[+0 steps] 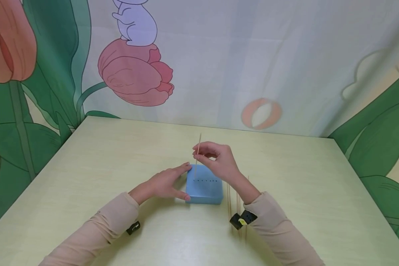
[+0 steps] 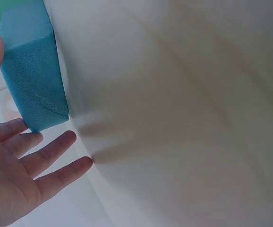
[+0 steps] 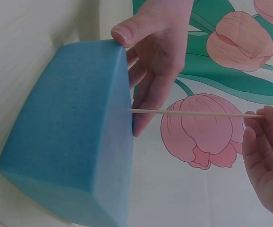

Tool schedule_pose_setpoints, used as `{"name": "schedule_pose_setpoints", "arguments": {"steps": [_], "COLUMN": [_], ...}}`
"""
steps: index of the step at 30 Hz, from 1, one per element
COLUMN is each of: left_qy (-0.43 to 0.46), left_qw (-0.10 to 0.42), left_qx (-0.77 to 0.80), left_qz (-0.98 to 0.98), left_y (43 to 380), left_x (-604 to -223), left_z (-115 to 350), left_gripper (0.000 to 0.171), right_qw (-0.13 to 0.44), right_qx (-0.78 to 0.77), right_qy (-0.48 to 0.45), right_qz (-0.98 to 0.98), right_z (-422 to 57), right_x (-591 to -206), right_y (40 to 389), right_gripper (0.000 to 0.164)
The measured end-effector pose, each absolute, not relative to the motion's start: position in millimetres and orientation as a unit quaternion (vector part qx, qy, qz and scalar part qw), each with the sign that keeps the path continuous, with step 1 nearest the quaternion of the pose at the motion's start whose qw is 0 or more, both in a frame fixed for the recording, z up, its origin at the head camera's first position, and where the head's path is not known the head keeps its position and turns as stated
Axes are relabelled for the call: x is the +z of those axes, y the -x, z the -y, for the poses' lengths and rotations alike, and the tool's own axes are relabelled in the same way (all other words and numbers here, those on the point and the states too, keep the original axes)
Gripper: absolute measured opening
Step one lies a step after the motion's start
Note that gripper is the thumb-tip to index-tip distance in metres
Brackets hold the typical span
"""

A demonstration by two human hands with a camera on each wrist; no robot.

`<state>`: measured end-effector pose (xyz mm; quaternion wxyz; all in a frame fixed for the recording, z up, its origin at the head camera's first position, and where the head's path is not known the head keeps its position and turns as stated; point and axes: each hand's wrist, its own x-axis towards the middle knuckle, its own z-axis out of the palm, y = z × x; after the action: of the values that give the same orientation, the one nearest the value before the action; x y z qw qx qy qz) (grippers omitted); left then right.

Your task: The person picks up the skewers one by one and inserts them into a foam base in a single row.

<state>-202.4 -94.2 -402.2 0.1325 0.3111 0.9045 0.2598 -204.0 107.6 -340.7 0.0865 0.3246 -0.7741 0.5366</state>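
A blue foam block stands on the table with a row of several small dark holes across its top. My left hand rests at its left side, thumb by the front corner and index finger at the back corner. Those fingers look fairly straight and spread in the left wrist view. Above the block, my right hand pinches a thin wooden skewer between thumb and fingertips. The skewer runs down to the block's top face, near the left end of the row; whether its tip is inside a hole I cannot tell.
Several more thin skewers lie on the pale table right of the block, partly under my right forearm. A printed curtain with tulips hangs behind the table's back edge.
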Motion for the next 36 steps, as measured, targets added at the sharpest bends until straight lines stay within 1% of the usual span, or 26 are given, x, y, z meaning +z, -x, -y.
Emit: {"name": "schedule_pose_setpoints", "arguments": {"steps": [10,18,32,36], "left_qy": [-0.316,-0.314,-0.307,-0.31], "left_qw": [0.13,0.13,0.129,0.13], "left_qx": [0.263,0.264,0.252,0.252], "left_qz": [-0.902,-0.903,-0.908,-0.907], "left_y": [202,201,199,200], "left_x": [-402,-402,-401,-401], "left_z": [94,94,92,92], "left_gripper": [0.096,0.096,0.098,0.098], "right_qw": [0.08,0.026,-0.017,-0.021], "right_qx": [0.519,0.491,0.464,0.458], "right_qy": [-0.319,-0.291,-0.242,-0.23], "right_qz": [0.789,0.82,0.852,0.858], "right_z": [-106,-114,-165,-183], "right_x": [-349,-359,-377,-382], "right_y": [203,199,191,191], "right_gripper": [0.013,0.019,0.023,0.023]}}
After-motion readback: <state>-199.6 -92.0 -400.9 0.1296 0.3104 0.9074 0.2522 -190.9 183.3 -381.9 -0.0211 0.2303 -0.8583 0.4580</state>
